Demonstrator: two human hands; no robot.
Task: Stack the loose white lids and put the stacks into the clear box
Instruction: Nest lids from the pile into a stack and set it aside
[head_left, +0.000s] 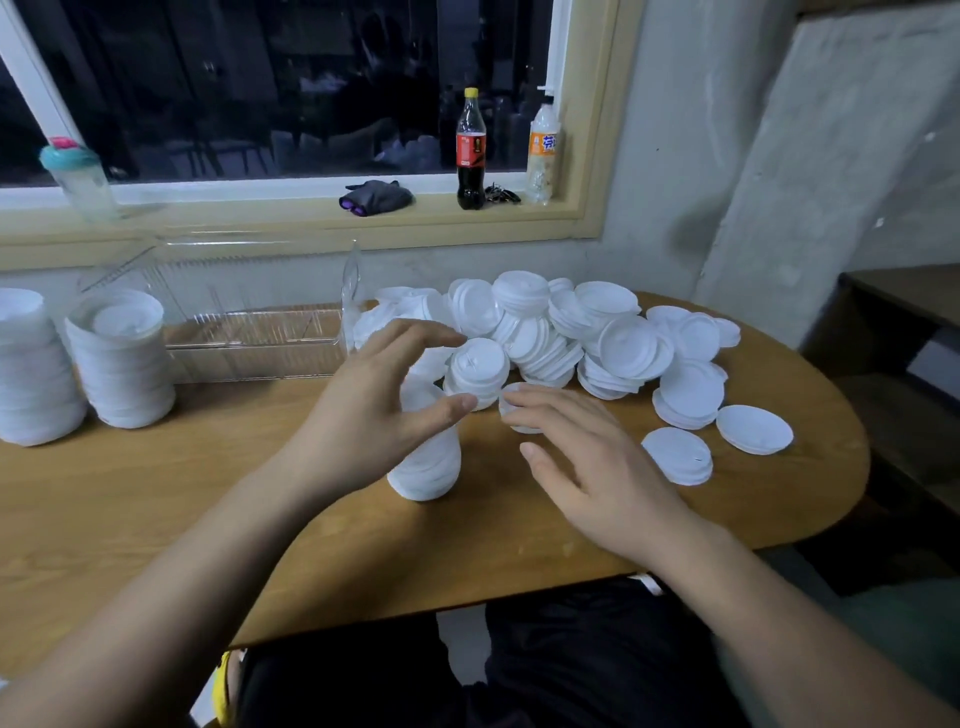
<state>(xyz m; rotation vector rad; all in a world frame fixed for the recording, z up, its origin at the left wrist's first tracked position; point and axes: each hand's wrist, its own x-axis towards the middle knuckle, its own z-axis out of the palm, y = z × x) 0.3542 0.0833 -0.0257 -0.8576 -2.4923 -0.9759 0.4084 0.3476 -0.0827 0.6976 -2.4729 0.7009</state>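
Observation:
A short stack of white lids (426, 467) stands on the wooden table (208, 493) in front of me. My left hand (374, 400) curves loosely around the top of this stack, thumb and fingers apart. My right hand (592, 467) hovers flat beside it with spread fingers, its fingertips over a single lid (519, 415). Behind both hands lies a big pile of loose white lids (571, 332). The clear box (254, 338) stands at the back left against the wall, and I see no lids in it.
Two tall lid stacks (122, 364) (31, 369) stand left of the box. Two lids (678, 457) (754, 429) lie apart near the table's rounded right edge. On the window sill are a cola bottle (470, 150), an orange-label bottle (543, 150), a shaker cup (78, 176) and a dark cloth (376, 197).

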